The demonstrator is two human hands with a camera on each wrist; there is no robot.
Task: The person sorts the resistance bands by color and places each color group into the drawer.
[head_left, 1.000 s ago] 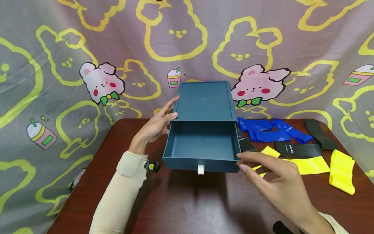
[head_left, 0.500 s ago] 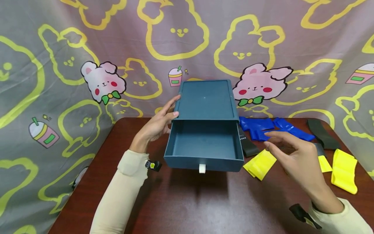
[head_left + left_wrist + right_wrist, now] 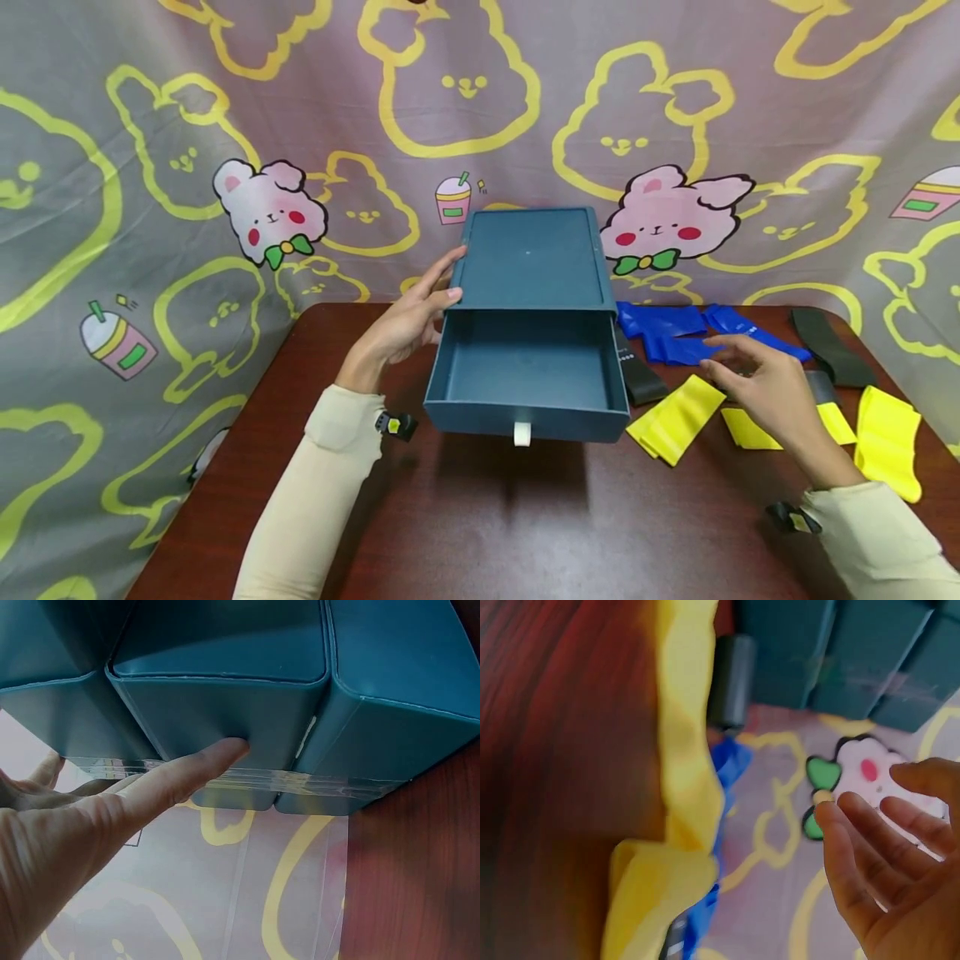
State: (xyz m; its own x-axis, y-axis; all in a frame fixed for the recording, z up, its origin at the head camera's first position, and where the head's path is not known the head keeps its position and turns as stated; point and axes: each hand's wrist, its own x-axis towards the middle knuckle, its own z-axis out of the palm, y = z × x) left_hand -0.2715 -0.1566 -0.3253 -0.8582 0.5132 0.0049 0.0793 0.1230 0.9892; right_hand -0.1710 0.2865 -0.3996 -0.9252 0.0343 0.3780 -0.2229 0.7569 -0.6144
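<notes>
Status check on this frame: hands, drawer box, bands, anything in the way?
Left hand open, fingers resting on the teal drawer box side. Drawer pulled out, nothing inside. Right hand open, over the blue bands and yellow bands. Nothing blocking.

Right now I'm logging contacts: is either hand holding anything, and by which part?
The left hand holds the blue drawer box by its left side wall. The right hand holds nothing, above the bands.

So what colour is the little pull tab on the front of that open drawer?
White. The pull tab stands out against the dark teal drawer; the head view shows it best.
</notes>
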